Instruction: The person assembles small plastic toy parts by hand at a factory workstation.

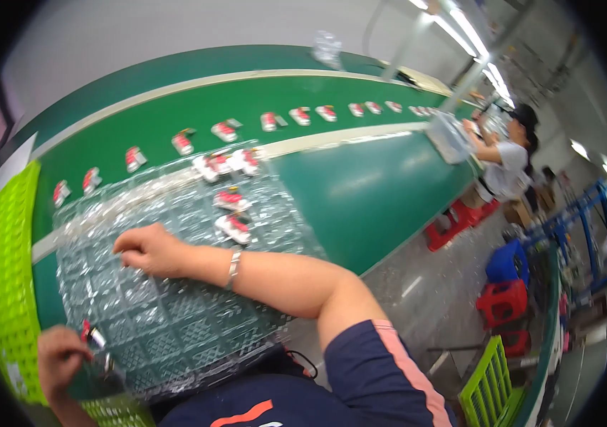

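Inspected around the clear gridded tray (175,313). Judged to be at the piece-by-piece handling stage, with both hands engaged separately. Found on the tray's far right part: a loose cluster of red-and-white pieces (210,168), with two single pieces (232,200) just nearer. Found beyond the tray's far edge: a spaced row of similar pieces (269,121) along the green belt (161,117).

Noted at the tray's near left corner: the left hand (61,359), fingers bent inward, close against a blurred red, white and dark piece (93,333). Cannot tell whether gripped or merely touched. Noted above the tray's middle left: the right hand (152,250), back upward, fingers curled loosely, nothing visible at the tips. Cannot confirm an empty palm. Observed reaching in from the tray's right: a bare forearm, extended nearly level, banded at the wrist.

Judged to call next for a sure hold on the near-left piece, clear of the tray's edge.
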The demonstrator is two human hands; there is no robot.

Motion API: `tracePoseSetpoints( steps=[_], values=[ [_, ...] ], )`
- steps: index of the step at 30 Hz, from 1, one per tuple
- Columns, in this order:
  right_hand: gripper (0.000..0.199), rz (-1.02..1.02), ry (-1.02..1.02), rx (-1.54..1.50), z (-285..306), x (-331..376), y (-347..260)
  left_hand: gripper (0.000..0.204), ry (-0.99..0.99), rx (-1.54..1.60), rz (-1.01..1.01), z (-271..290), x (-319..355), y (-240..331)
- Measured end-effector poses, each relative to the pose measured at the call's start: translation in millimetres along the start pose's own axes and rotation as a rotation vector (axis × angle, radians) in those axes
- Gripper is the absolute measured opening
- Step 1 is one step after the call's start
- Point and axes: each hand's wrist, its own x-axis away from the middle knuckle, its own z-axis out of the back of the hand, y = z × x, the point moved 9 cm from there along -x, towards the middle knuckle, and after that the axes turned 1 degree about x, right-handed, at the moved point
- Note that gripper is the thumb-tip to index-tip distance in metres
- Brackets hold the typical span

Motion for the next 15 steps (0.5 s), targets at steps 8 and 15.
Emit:
tracePoseSetpoints(
  steps=[8,15],
  values=[
    [0.016,-0.170,0.113,-0.170,32.8,12.7,6.7,0.014,0.078,0.936,0.434,-59.2,-126.9,-25.0],
    [0.028,-0.119,0.294,-0.325,40.9,9.4,9.4,0.013,0.160,1.195,0.508,-76.0,-126.1,-52.1]
  ],
)
